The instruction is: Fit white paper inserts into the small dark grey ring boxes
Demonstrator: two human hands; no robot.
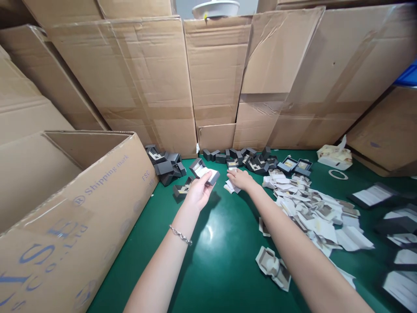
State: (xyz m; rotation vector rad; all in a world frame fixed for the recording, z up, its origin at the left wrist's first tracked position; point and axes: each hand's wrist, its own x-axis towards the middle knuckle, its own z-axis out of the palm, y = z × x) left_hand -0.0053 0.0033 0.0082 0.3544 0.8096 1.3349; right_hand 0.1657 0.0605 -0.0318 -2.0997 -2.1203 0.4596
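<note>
While the left hand [198,191] clamps an open box [204,173], the right hand [240,178], fingers apart, touches paper slips [230,188]; lifting one needs a pinch.

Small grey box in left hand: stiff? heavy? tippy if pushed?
Probably light: the left hand holds the small grey box by fingertips alone. Likely stiff, since its edges look square. The lid stands open, so it may tip backward.

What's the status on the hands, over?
Left hand holds open box. Right hand on paper slips. Box pile just beyond.
</note>
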